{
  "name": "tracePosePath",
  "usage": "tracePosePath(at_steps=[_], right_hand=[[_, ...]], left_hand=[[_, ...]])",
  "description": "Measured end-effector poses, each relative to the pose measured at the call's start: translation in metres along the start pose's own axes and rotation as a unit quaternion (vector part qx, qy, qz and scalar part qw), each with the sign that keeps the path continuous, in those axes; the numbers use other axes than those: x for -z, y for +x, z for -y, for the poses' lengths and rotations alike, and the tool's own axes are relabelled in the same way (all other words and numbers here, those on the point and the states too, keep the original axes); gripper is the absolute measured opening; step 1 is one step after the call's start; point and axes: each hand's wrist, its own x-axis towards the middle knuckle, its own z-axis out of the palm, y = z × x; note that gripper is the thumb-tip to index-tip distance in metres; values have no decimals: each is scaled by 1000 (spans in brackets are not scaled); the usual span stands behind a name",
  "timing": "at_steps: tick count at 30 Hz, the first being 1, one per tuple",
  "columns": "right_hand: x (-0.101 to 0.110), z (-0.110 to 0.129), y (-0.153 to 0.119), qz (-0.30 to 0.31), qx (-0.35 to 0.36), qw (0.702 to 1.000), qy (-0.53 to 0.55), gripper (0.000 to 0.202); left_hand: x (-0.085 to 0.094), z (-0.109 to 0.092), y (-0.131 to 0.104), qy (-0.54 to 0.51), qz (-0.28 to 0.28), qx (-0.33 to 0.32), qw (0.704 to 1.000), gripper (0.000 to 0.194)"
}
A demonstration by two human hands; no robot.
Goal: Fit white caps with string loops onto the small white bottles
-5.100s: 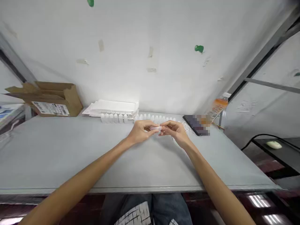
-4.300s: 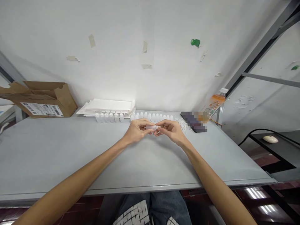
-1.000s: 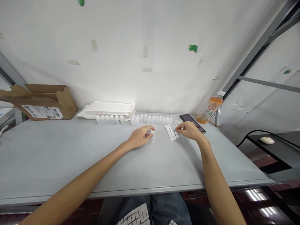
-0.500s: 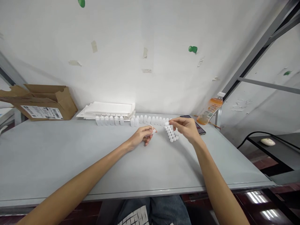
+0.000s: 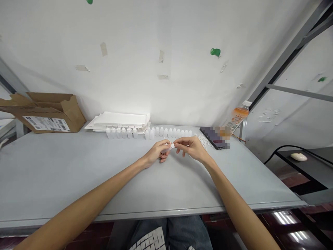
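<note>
Near the middle of the grey table [image 5: 117, 187], my left hand [image 5: 157, 152] is closed round a small white bottle [image 5: 165, 150] that points to the right. The fingertips of my right hand [image 5: 188, 146] pinch a small white cap [image 5: 172, 146] at the bottle's mouth. Behind my hands stands a row of small white bottles [image 5: 171, 132]. Further left, several capped bottles [image 5: 124, 133] stand in another row. Thin white rings or loops [image 5: 204, 140] lie in a heap just beyond my right hand, which hides the group of caps.
An open cardboard box [image 5: 59, 113] sits at the back left. White sheets [image 5: 119, 119] are stacked behind the capped bottles. At the back right are a dark phone [image 5: 214, 138] and a tilted bottle with orange drink [image 5: 238, 116]. A white mouse [image 5: 299, 157] rests on a side surface.
My right hand has moved left from the group of caps to the bottle in my left hand, bringing a cap with it. The loops and more of the phone have come into view.
</note>
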Motion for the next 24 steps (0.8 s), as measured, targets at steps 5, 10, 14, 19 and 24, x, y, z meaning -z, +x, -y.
tracePosePath(at_steps=[5,10,14,19,24], right_hand=[[-2,-4,1,16,-8,1000,2,35],[-3,-7,2,5,-11,1000,-5,37],[-2,-8,2,11,-14,1000,-11,36],[-2,-7,2,19,-14,1000,-13,36],[-4,-2,1,34,-21,999,-27,39]], left_hand=[[-2,0,-2,12,-5,0,1000,14],[-3,1,-3,36,-7,-24,999,24],[-4,3,-4,45,-11,-38,998,28],[-7,3,-4,54,-17,-61,996,28],[-8,4,-4,26,-30,-34,999,24]])
